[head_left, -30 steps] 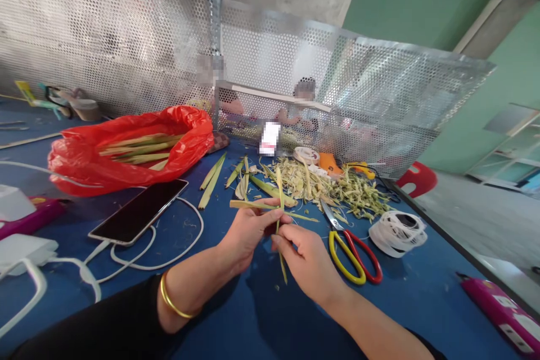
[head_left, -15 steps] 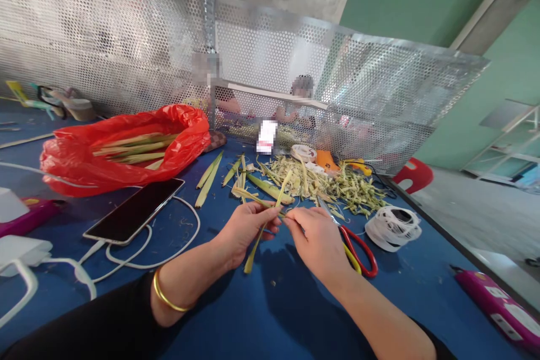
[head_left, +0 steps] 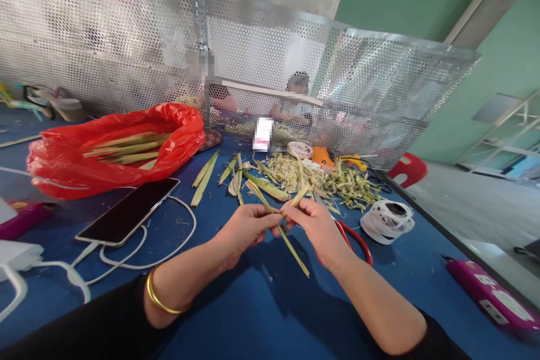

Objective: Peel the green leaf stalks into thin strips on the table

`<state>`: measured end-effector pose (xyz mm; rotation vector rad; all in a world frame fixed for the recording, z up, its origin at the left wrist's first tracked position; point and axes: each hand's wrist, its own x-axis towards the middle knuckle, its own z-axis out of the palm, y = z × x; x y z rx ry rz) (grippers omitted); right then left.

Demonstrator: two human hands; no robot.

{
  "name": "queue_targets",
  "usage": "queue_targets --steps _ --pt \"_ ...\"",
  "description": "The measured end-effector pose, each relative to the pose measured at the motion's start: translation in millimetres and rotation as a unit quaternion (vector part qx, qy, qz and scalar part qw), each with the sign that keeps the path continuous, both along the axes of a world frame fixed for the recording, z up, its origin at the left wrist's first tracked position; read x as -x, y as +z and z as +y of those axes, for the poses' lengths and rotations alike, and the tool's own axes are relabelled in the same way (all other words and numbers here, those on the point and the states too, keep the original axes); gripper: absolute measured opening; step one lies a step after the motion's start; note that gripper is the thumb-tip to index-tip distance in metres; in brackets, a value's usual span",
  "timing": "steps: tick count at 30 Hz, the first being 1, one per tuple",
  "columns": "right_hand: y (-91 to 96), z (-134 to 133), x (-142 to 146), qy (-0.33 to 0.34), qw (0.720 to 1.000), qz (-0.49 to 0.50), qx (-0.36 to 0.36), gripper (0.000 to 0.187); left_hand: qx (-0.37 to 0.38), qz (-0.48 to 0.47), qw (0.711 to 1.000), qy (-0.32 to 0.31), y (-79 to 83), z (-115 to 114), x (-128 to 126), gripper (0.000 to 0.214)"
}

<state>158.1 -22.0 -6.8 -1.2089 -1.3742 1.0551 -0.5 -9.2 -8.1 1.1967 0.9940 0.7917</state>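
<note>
My left hand (head_left: 253, 228) and my right hand (head_left: 314, 225) meet over the blue table (head_left: 253, 315), both closed on crossed strips of pale green leaf (head_left: 295, 250). One strip end points down toward me, and others stick up past my fingers. Where the strips cross, my fingertips partly cover them. Beside my right hand lie scissors (head_left: 358, 242) with red handles, partly hidden by that hand. Just beyond my hands are loose leaf pieces (head_left: 205, 180) and a heap of leaf scraps and small folded bits (head_left: 350, 183).
A red plastic bag (head_left: 54, 152) of leaf strips stands left, near a phone (head_left: 130, 211) with a white cable. At right are a roll of white tape (head_left: 386, 225) and a purple power strip (head_left: 485, 292). People sit behind a perforated metal screen (head_left: 261, 39).
My hands have turned the strips, so the lower end now points down to the right instead of left. My right hand has shifted its pinch upward. The view has swung slightly.
</note>
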Motion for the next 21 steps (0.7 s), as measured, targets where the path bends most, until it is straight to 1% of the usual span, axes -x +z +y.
queue_targets --steps 3,5,7,10,13,15,16,18,20,21 --pt "-4.8 -1.6 3.2 -0.032 0.999 -0.004 -0.014 0.018 -0.054 0.056 0.997 -0.022 -1.3 -4.3 -2.2 0.023" --pt "-8.9 -2.1 4.6 -0.056 0.998 -0.02 -0.03 0.016 -0.087 0.071 0.993 -0.034 -1.2 -6.7 -3.5 0.026" --pt "-12.4 -0.5 4.2 -0.061 0.996 -0.043 -0.044 0.016 -0.095 0.072 0.992 -0.036 -0.5 -8.0 -4.3 0.027" --pt "-12.3 3.8 0.4 -0.032 0.996 -0.059 -0.053 0.021 -0.063 0.052 0.996 -0.019 1.5 -6.9 -4.0 0.027" --pt "-4.8 4.8 -3.5 0.038 0.997 -0.065 -0.011 0.025 -0.036 0.009 0.999 0.001 5.8 -3.9 -1.4 0.027" --pt "0.9 2.5 -4.2 0.079 0.992 -0.097 0.016 0.026 -0.019 -0.015 1.0 0.004 9.9 -2.6 0.9 0.027" --pt "3.0 0.9 -3.9 0.088 0.989 -0.118 0.017 0.027 -0.011 -0.023 1.0 0.006 11.7 -2.3 2.0 0.027" --pt "5.2 -2.1 -2.8 0.081 0.983 -0.163 -0.008 0.03 0.006 -0.029 0.999 0.012 14.3 -2.3 3.5 0.026" --pt "5.0 -4.3 -1.4 0.068 0.973 -0.212 -0.059 0.029 0.038 -0.039 0.998 0.024 14.6 -2.1 4.5 0.023" --pt "4.3 -5.2 -0.8 0.062 0.963 -0.244 -0.094 0.027 0.063 -0.049 0.996 0.027 14.1 -1.7 4.8 0.021"
